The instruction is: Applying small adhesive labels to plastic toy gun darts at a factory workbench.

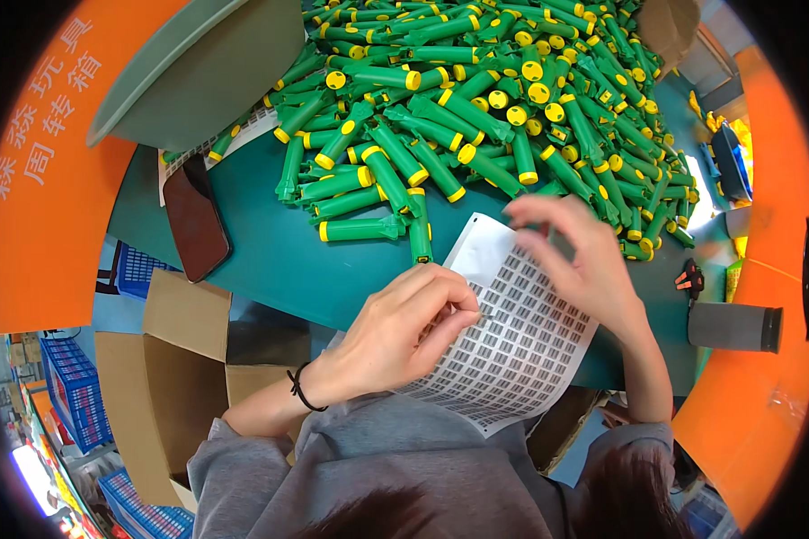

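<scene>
A white sheet of small printed stickers (535, 346) lies over the near table edge and hangs down toward my lap. Its upper corner is bare backing. My left hand (413, 328) is closed at the sheet's left side, thumb and forefinger pinched together; whatever is between them is too small to make out. Over the sheet's upper right part is my right hand (580, 247), fingers curved and apart, somewhat blurred, with nothing visible in it. Just beyond both hands spreads a big heap of green plastic tubes with yellow ends (440, 126).
A grey-green tub (207, 81) stands at the far left, with a dark red phone-like slab (195, 220) near it. Right of my hands are a grey cylinder (733, 326) and small scissors (689, 278). An open cardboard box (184, 314) sits below the table's left edge.
</scene>
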Available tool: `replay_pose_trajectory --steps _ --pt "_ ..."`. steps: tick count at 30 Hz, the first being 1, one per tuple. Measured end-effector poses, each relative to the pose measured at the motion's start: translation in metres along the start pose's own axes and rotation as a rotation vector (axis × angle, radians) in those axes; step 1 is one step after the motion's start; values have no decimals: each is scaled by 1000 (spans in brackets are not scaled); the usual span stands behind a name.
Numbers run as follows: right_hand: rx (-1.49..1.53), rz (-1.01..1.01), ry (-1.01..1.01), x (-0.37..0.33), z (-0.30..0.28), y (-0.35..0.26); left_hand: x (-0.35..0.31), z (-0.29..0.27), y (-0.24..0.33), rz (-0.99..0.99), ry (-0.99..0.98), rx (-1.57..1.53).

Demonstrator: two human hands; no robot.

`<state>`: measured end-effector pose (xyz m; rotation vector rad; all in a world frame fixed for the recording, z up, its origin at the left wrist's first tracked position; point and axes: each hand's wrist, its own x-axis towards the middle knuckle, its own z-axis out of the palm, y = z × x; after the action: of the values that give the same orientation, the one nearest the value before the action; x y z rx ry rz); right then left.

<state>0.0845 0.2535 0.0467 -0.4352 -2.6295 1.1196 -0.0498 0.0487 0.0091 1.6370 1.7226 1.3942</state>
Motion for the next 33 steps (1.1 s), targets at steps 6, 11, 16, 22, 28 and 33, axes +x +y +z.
replay_pose_trajectory --steps 6,11,16,22,28,33 --pt "-733 -352 82 14 -11 24 -1 4 1 -157 93 -158" --pt "-533 -425 296 -1 -15 9 4 -3 0 -127 222 -332" --pt "606 -313 95 -14 6 -3 23 -5 13 -93 288 -565" --pt "758 -166 110 -21 25 -12 20 -4 7 -194 257 -691" --pt "951 205 47 -27 26 -1 17 -5 0 -83 333 -372" --pt "874 24 158 -27 34 -2 18 -15 1 43 301 -64"
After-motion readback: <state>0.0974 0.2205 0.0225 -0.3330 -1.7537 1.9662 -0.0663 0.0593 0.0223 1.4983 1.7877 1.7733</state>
